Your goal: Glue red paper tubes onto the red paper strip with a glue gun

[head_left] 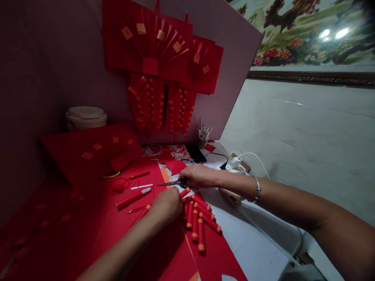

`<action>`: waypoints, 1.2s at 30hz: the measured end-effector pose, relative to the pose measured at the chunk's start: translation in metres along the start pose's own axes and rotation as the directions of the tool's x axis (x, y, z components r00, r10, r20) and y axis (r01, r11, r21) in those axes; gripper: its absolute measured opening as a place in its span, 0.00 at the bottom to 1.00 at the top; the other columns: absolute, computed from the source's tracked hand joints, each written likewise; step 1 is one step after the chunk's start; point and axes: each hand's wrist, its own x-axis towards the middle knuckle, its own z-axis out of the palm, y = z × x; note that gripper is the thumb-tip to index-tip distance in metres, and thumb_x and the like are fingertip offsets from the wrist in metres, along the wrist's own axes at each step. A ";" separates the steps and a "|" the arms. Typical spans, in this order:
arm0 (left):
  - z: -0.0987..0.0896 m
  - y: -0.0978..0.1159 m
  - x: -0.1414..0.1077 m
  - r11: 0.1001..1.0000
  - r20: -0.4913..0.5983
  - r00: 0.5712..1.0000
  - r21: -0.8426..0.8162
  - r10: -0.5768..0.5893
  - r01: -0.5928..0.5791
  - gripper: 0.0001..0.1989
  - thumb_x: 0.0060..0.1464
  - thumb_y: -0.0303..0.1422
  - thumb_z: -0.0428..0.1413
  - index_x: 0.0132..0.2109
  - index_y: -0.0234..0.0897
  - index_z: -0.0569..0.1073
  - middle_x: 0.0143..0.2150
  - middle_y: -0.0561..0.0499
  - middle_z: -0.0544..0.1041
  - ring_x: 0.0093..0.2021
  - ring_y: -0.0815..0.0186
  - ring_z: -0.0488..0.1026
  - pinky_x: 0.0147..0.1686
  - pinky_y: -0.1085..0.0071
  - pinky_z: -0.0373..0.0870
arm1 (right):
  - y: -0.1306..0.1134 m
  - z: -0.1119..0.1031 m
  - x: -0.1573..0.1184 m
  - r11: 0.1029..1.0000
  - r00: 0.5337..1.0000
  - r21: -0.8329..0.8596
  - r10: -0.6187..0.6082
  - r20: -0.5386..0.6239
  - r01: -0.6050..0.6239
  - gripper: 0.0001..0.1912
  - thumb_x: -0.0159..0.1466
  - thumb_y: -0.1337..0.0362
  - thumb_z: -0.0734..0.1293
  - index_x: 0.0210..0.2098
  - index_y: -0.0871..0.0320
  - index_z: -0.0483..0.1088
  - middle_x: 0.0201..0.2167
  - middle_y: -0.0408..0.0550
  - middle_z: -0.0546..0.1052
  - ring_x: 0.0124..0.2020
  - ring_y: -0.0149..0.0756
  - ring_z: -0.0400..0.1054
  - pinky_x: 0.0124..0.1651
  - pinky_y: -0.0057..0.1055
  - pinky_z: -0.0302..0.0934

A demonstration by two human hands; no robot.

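My right hand is closed over the black handles of a pair of scissors. Its blades point left, together or nearly so. Just below, my left hand is curled with its knuckles up, its fingertips mostly hidden. A red paper roll with an orange band sticks out from its fingers. Right beside that hand lies a bunch of red paper rolls with orange bands, fanned toward me. Red paper spreads beneath both hands.
A red marker, a white strip and red cord lie left. Behind are a phone, paper shreds and a pen cup. A power strip with cables stands right. Red paper fans hang on the back panel.
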 end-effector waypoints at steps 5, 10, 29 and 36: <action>-0.001 -0.007 0.009 0.992 0.061 0.998 -0.126 -0.009 0.017 0.16 0.64 0.38 0.59 0.56 0.38 0.73 0.56 0.45 0.76 0.50 0.57 0.76 0.48 0.55 0.76 | 0.003 -0.015 -0.009 0.989 0.991 0.106 0.113 -0.076 -0.105 0.12 0.68 0.62 0.70 0.50 0.59 0.72 0.48 0.50 0.76 0.45 0.41 0.73 0.49 0.43 0.69; -0.002 -0.010 0.012 0.952 0.119 0.993 -0.304 0.000 0.037 0.16 0.64 0.39 0.59 0.55 0.36 0.73 0.55 0.45 0.76 0.49 0.56 0.77 0.47 0.54 0.77 | -0.003 -0.039 -0.061 0.892 0.887 0.377 0.367 -0.280 -0.250 0.17 0.64 0.70 0.66 0.53 0.59 0.69 0.43 0.51 0.75 0.43 0.39 0.70 0.45 0.35 0.65; 0.006 0.001 0.002 0.384 0.010 0.987 -0.922 0.158 -0.052 0.19 0.50 0.49 0.64 0.34 0.38 0.72 0.29 0.51 0.78 0.28 0.64 0.75 0.32 0.69 0.71 | -0.120 0.076 -0.168 -0.548 0.886 0.830 0.430 0.173 0.104 0.33 0.56 0.45 0.78 0.51 0.61 0.72 0.32 0.46 0.76 0.27 0.26 0.73 0.29 0.18 0.62; 0.007 0.003 0.002 0.301 -0.062 0.993 -0.949 0.100 -0.090 0.19 0.46 0.48 0.67 0.34 0.38 0.73 0.29 0.51 0.78 0.28 0.61 0.76 0.32 0.67 0.73 | -0.116 0.092 -0.160 -0.486 0.862 0.872 0.464 0.206 0.053 0.43 0.50 0.38 0.77 0.52 0.62 0.71 0.31 0.49 0.76 0.29 0.33 0.72 0.34 0.28 0.65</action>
